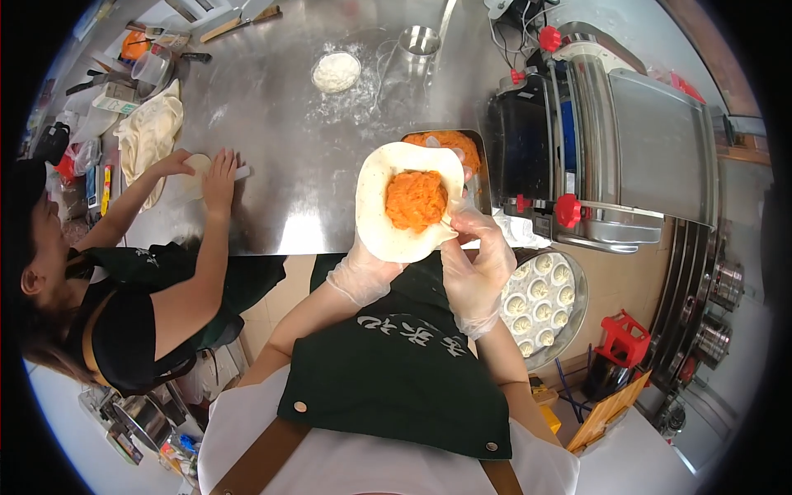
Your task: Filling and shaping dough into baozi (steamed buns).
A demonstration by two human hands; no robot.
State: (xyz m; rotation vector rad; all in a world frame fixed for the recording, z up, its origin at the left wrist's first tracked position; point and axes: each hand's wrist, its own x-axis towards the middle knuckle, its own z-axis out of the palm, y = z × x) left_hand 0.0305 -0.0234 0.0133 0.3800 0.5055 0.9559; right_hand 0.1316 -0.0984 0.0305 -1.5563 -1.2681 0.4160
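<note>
A round, pale dough wrapper carries a mound of orange filling at its middle. From beneath, my left hand in a clear plastic glove holds it up; the wrapper hides most of that hand's fingers. My right hand, gloved too, pinches the wrapper's right edge between thumb and fingers, where a small fold shows. Just behind the wrapper is a metal tray of the same orange filling, partly covered by the dough and my hand.
A co-worker's hands press a dough round on the steel table at left. Flour and a metal cup stand farther back. A roller machine is at right; below it, a round steamer tray holds several pleated buns.
</note>
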